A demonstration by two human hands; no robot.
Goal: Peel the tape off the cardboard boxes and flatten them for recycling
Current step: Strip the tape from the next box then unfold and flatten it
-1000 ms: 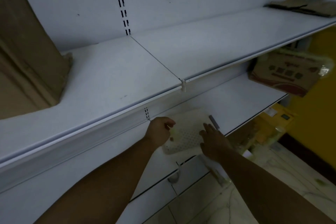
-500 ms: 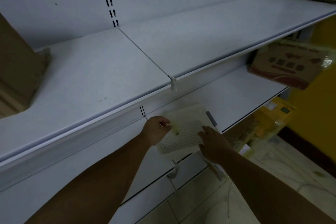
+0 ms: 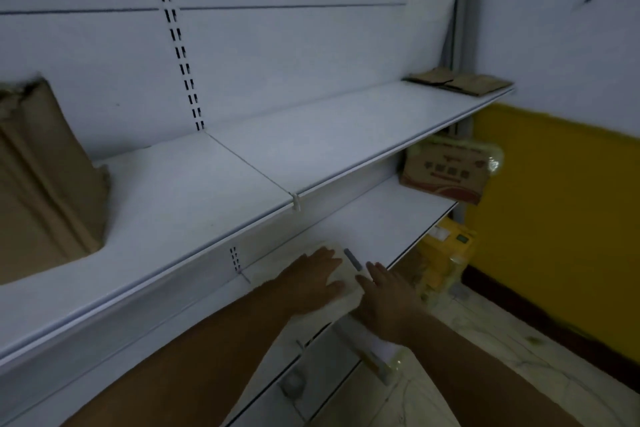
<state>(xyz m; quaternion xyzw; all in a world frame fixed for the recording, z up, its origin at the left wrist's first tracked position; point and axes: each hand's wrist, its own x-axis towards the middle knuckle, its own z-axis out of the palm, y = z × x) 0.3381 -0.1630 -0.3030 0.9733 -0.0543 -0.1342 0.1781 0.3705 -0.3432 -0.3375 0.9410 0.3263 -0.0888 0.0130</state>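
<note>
1. My left hand (image 3: pixel 311 282) lies palm down with the fingers straight and slightly spread. It presses on a pale cream-white flat sheet (image 3: pixel 347 292) and grips nothing.
2. My right hand (image 3: pixel 388 298) is also flat, with the fingers extended. It rests at the right edge of the sheet and its fingertips (image 3: pixel 372 269) point toward the back of the shelf. I see nothing held in it. I cannot tell whether the palm touches the sheet.
3. The sheet lies at the front of the lower white metal shelf (image 3: pixel 381 218). I cannot tell its material.
4. A short grey stick-shaped object (image 3: pixel 352 259) lies at the sheet's far right corner, between my 2 hands.
5. A tall plain brown cardboard box (image 3: pixel 45 184) stands at the far left of the upper white metal shelf (image 3: pixel 242 177), well apart from my hands. Its top edge is ragged.
6. Some flat dark-brown cardboard pieces (image 3: pixel 460 83) lie at the far right end of the upper shelf.
7. A printed red-and-tan cardboard box (image 3: pixel 443 173) sits at the right end of the lower shelf and overhangs its edge.
8. Some yellow wrapped packages (image 3: pixel 446 246) sit below the lower shelf, beside the yellow-painted wall (image 3: pixel 554 201).
</note>
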